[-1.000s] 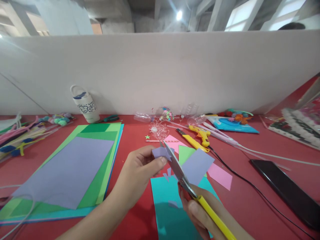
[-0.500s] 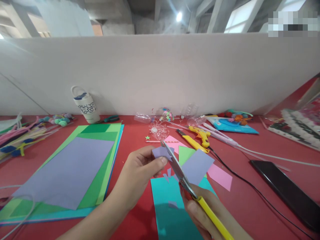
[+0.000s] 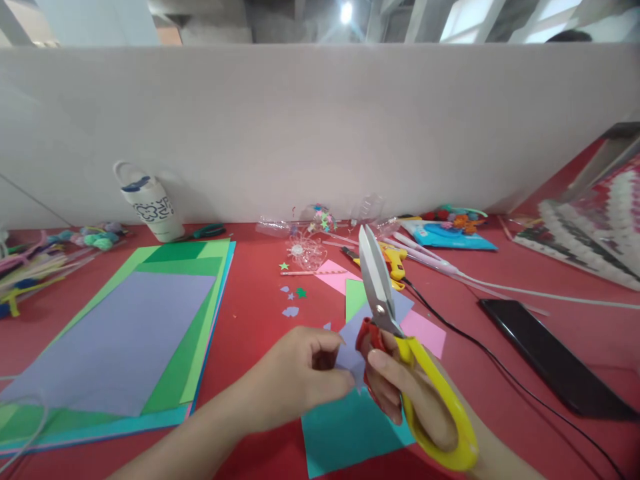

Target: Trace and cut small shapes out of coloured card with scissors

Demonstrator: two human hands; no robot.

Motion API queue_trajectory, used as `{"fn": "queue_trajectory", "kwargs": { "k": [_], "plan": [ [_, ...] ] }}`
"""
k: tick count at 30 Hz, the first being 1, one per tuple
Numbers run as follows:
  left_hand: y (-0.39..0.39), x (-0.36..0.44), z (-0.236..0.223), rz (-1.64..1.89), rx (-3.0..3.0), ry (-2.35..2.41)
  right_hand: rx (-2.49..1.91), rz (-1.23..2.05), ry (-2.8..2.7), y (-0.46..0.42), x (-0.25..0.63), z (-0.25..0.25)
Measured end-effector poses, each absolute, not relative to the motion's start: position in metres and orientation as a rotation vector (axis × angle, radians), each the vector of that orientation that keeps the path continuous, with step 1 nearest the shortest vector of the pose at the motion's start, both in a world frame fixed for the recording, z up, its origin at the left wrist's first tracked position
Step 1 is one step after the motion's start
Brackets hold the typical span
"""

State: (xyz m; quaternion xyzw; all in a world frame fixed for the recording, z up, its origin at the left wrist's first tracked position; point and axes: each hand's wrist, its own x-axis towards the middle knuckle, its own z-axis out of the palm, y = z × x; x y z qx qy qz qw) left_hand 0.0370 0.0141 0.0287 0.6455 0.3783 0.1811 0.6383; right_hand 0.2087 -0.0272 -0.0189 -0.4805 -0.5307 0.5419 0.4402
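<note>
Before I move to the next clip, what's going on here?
A person at a red table holds yellow-and-red scissors in the right hand, blades pointing up. The left hand is by the smaller purple sheet; whether it grips it is unclear. Small purple pieces lie near a green star. Left, a larger purple sheet tops stacked coloured sheets.

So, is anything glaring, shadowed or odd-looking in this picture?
In the head view, the ceiling lamp glares with a halo; in that same head view, the cup casts a faint shadow on the white partition, the blades of the scissors look bright, and the phone seems stretched by the lens.
</note>
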Motion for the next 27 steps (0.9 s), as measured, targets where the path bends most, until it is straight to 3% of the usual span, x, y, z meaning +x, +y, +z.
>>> {"fn": "queue_trajectory", "kwargs": {
  "k": [7,27],
  "plan": [
    [0.011,0.041,0.020,0.419,1.575,0.924,-1.284,1.450,-1.234,-0.031,0.208,-0.011],
    [0.017,0.046,0.016,0.647,1.230,0.886,-1.210,1.307,-1.133,-0.028,0.210,-0.017]
  ]
}}
